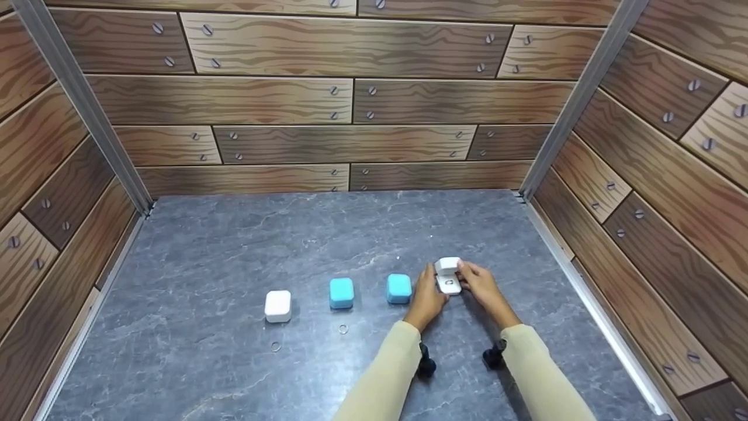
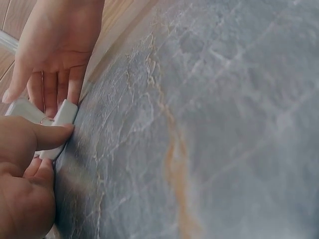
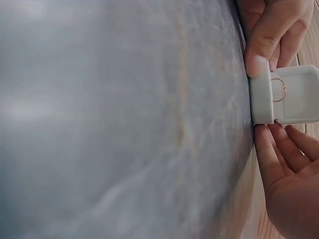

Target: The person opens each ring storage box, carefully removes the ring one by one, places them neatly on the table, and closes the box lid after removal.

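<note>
A white ring box point(image 1: 449, 286) stands on the table with its lid raised. A thin ring point(image 3: 280, 90) sits upright in its base. My left hand point(image 1: 428, 299) holds the base, with the thumb point(image 2: 55, 135) on its front face and the fingers at its side. At the opposite side my right hand point(image 1: 480, 286) touches the box with fairly straight fingers point(image 3: 269, 154), and its thumb is by the lid point(image 1: 447, 265). Just left of my left hand is a closed turquoise ring box point(image 1: 399, 288).
Farther left stand another turquoise box point(image 1: 341, 293) and a white box point(image 1: 278, 306), both closed. One loose ring point(image 1: 343, 329) lies in front of the turquoise box, a second ring point(image 1: 276, 347) in front of the white one. Wood-patterned walls point(image 1: 350, 99) enclose the grey table point(image 1: 234, 245).
</note>
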A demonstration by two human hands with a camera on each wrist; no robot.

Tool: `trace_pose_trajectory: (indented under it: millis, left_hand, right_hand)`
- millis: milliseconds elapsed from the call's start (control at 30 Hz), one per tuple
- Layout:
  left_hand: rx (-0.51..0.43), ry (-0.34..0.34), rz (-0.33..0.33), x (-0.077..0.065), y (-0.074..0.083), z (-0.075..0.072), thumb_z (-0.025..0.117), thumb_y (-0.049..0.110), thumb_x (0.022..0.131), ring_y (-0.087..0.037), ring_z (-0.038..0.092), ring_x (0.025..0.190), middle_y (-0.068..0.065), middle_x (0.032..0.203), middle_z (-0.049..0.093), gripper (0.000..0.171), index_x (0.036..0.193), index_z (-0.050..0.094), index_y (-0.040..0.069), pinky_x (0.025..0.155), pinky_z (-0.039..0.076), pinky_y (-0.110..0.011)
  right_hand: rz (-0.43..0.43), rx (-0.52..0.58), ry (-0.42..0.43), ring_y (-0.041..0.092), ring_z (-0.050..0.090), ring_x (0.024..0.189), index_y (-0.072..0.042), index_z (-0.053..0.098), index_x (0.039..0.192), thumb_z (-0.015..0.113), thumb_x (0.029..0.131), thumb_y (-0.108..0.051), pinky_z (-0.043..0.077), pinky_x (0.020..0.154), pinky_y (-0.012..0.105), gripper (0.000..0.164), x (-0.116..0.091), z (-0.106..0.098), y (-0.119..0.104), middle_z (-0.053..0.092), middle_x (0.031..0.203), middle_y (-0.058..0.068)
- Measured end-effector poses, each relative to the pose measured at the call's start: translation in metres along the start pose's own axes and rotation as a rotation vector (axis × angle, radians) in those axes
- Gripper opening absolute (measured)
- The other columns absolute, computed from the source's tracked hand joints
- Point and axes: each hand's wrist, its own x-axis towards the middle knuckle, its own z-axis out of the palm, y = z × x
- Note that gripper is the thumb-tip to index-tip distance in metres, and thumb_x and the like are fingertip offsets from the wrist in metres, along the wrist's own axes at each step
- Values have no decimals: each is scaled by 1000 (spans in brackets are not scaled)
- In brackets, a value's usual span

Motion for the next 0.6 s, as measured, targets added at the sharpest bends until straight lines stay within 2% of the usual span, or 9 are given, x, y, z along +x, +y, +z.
trace_pose_trajectory:
  millis: [167, 333, 500, 600]
  left_hand:
    - [-10, -9, -13, -1, 1, 0, 78, 0, 82, -33, 52, 133, -24, 141, 53, 84, 151, 32, -9, 113, 43, -41]
    - [7, -7, -9, -1, 2, 0, 78, -1, 80, -32, 56, 128, -21, 134, 58, 81, 149, 36, -7, 109, 46, -40]
    - [10, 6, 22, -1, 0, -1, 80, -1, 79, -29, 60, 119, -17, 125, 61, 75, 143, 42, -3, 102, 50, -38]
    - [5, 5, 24, -1, -2, -1, 80, 0, 79, -28, 60, 118, -16, 124, 61, 74, 142, 42, -1, 102, 50, -37]
  right_hand:
    - [-35, 11, 66, 21, 66, 96, 7, 62, 130, 56, 103, -37, 58, 72, 25, 52, -9, -2, 0, 68, 115, 25]
    - [-30, -10, 113, 20, 63, 81, 2, 70, 118, 63, 99, -38, 53, 60, 27, 45, -21, -3, -1, 69, 103, 19]
    - [-42, -53, 93, 17, 55, 62, 0, 71, 114, 69, 97, -27, 47, 51, 25, 33, -28, -3, 1, 69, 90, 12]
    - [-70, -60, 71, 14, 53, 60, 1, 72, 114, 72, 94, -16, 45, 49, 24, 26, -28, 0, 2, 70, 92, 12]
